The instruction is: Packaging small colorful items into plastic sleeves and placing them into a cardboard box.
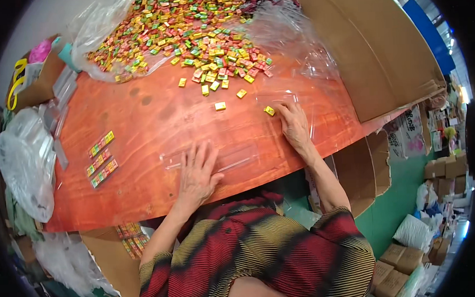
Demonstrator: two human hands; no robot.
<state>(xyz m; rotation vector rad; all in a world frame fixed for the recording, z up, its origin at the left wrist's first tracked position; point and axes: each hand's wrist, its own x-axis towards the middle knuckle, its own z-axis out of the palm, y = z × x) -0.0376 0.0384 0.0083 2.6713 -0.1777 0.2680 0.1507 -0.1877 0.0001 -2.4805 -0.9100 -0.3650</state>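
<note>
My left hand [195, 176] lies with fingers spread on a long, shallow clear plastic tray [238, 160] near the table's front edge. To the right, my right hand [294, 124] is lowered to the table, fingers loosely bent and apart. Right beside its fingertips lies a small yellow box [269, 111]; I cannot make out whether they touch it. Another piece of clear plastic [277, 97] shows around those fingers. Two more yellow boxes, one nearer [220, 106] and one farther [241, 93], lie loose between my hands and the pile.
A big pile of tiny coloured boxes [191, 35] covers the far table. Three filled strips [101, 144] of such boxes lie at left. A tall cardboard box [370, 49] stands at right. Clear bags [26, 161] hang at left, and an open carton [116, 257] sits below the table edge.
</note>
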